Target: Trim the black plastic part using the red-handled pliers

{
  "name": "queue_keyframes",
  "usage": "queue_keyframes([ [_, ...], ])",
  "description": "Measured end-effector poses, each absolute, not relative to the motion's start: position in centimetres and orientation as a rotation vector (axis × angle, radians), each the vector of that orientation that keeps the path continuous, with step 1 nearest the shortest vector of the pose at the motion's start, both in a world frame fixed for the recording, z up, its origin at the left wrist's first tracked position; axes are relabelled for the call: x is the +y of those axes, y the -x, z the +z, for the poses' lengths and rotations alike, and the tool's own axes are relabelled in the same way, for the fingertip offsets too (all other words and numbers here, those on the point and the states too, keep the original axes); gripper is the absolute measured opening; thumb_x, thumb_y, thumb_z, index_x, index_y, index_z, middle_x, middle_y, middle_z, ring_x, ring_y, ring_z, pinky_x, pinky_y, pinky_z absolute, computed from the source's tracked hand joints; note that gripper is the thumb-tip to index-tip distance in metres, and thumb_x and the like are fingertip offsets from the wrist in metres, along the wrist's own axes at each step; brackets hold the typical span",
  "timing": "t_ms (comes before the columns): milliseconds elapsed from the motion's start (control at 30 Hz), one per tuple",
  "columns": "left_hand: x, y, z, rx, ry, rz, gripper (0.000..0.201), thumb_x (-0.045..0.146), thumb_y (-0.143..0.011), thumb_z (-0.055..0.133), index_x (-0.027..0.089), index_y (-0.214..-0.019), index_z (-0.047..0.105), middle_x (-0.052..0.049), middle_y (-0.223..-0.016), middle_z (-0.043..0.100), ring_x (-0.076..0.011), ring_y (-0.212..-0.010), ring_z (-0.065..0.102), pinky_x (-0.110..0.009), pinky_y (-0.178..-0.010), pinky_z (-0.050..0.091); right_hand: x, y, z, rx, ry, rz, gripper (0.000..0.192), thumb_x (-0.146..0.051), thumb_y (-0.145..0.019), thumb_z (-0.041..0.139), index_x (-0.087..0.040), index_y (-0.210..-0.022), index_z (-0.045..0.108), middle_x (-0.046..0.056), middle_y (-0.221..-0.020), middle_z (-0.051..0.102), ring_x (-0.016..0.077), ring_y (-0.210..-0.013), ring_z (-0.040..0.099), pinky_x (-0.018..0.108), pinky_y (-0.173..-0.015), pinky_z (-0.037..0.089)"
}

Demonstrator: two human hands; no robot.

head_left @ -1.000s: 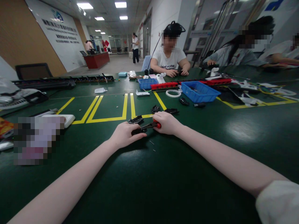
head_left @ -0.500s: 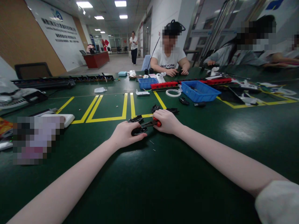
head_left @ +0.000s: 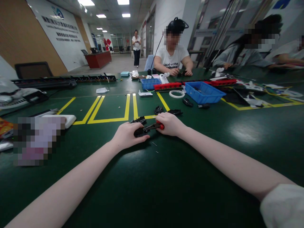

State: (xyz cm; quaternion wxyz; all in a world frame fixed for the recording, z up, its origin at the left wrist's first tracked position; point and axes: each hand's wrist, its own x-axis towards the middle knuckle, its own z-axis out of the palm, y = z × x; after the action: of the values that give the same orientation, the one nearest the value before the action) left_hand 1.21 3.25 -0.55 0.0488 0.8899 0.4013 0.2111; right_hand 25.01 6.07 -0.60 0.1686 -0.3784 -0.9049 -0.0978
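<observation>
My left hand (head_left: 127,135) is closed around a small black plastic part (head_left: 140,131), mostly hidden by the thumb and fingers. In my right hand (head_left: 170,124) are pliers (head_left: 153,126) with red handles, their dark jaws pointing left and reaching the black part. Whether the jaws grip anything is too small to make out. Just beyond my left hand lies another black plastic piece (head_left: 139,120). Past my right hand are more black pieces (head_left: 175,112). Two thin metal pins (head_left: 154,144) rest on the green table (head_left: 152,190) in front of my hands.
A blue bin (head_left: 203,92) and a smaller blue bin (head_left: 150,84) stand farther back, with a white ring (head_left: 177,93) between them. Red strips (head_left: 167,85) lie behind. A white device (head_left: 68,121) is at left. Across the table sits a person (head_left: 173,58) handling something dark.
My hands and the pliers have hardly moved; the jaws and black part have shifted slightly. Across the table, the seated person's hands have moved a little.
</observation>
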Motion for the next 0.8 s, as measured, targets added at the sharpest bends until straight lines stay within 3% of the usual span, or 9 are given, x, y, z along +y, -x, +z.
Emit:
queue_keyframes([
  [267, 3.58, -1.16, -1.03, 1.293, -2.760, 0.710, 0.046, 0.059, -0.079, 0.060, 0.021, -0.104, 0.062, -0.005, -0.099, 0.069, -0.0217, -0.077, 0.062, -0.030, -0.065, 0.044, 5.91, -25.01, -0.37, -2.572, 1.101, -0.260, 0.011, -0.024, -0.071, 0.058, -0.018, -0.076, 0.051, 0.007, -0.078, 0.059, 0.0204, -0.073, 0.052, 0.032, -0.068, 0.037],
  [500, 3.35, -1.26, -0.58, 1.143, -2.823, 0.637, 0.044, 0.055, -0.091, 0.044, 0.018, -0.079, 0.065, -0.002, -0.071, 0.066, -0.0154, -0.060, 0.056, -0.028, -0.062, 0.039, 6.06, -24.99, -0.57, -2.571, 1.094, -0.275, 0.012, -0.025, -0.070, 0.059, -0.019, -0.075, 0.050, 0.007, -0.077, 0.059, 0.0210, -0.074, 0.052, 0.031, -0.067, 0.037],
  [800, 3.22, -1.35, -0.48, 1.195, -2.796, 0.653, 0.042, 0.057, -0.086, 0.050, 0.019, -0.086, 0.067, -0.002, -0.072, 0.066, -0.0158, -0.061, 0.055, -0.026, -0.057, 0.037, 6.13, -25.08, -0.67, -2.517, 1.088, -0.342, 0.014, -0.025, -0.071, 0.058, -0.018, -0.081, 0.052, 0.009, -0.083, 0.060, 0.0234, -0.080, 0.052, 0.033, -0.071, 0.037],
])
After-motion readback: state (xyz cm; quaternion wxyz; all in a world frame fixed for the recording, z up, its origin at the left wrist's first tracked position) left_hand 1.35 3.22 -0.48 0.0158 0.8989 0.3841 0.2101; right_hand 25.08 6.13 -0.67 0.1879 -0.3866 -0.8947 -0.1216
